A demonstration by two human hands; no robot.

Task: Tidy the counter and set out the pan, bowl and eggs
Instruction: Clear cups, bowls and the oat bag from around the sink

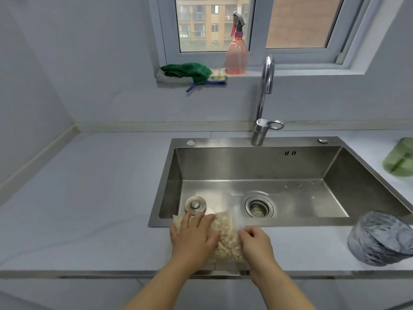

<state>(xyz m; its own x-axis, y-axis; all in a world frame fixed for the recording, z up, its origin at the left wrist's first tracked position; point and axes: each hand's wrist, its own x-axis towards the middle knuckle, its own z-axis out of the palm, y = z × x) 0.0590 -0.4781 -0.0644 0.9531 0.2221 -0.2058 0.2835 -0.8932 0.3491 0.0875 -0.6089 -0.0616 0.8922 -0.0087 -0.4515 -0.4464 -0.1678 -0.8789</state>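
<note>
A clear plastic bag of pale, crumbly food (225, 237) lies on the counter strip in front of the sink, its top edge reaching over the sink rim. My left hand (193, 236) rests flat on the bag's left half, fingers spread. My right hand (257, 241) pinches the bag's right edge with curled fingers. A grey-blue glass bowl (380, 239) stands on the counter at the right, tilted toward me. No pan or eggs are in view.
The steel sink (257, 166) holds a loose plug (195, 205) and a drain strainer (259, 206). A chrome tap (264, 101) rises behind it. A green object (400, 157) sits at far right. Cloths (190, 73) and a pink spray bottle (237, 52) sit on the window sill.
</note>
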